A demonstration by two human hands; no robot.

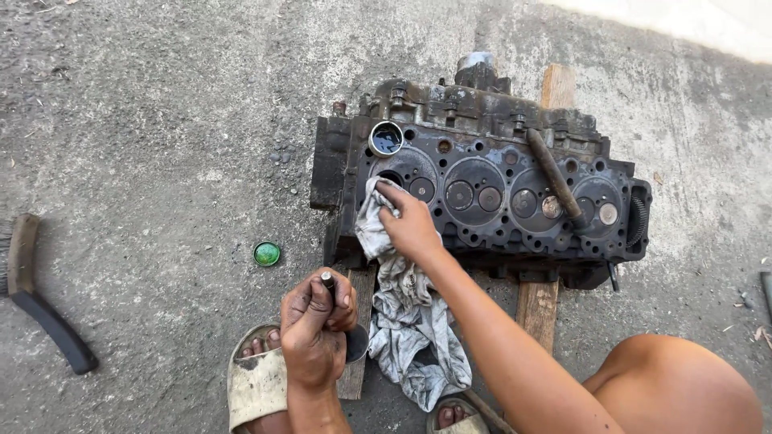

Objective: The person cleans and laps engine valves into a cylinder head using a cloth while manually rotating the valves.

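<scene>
Seen from above, near to far. Closest, at 6 o'clock in the frame, 2 feet in pale sandals (256, 386) are planted on rough concrete. Just above them the left hand (315, 329) is closed in a fist around an engine valve (328, 280), whose thin stem pokes up past the thumb while its dark round head shows below the palm; the stem's long axis runs roughly from 12 to 6 o'clock. From 5 o'clock the right arm reaches diagonally toward 11 o'clock, and the right hand (412, 225) is pinched shut on a dirty grey rag (410, 321), which is pressed against the leftmost valve opening and trails down toward the feet. That opening lies at about 1 o'clock from the left hand, and the right hand is already on it, so it is the nearer hand. The grimy cylinder head (482, 185) is laid face up on 2 wooden planks (537, 309), its long axis running 9 to 3 o'clock, with 4 round chambers in a row. A small open tin (386, 138) is set on its top left corner, and a rusty handled tool (555, 175) is laid across the right chambers. A green lid (267, 254) lies on the concrete at 9 o'clock of the head, and a wire brush (36, 289) rests at the far left.
</scene>
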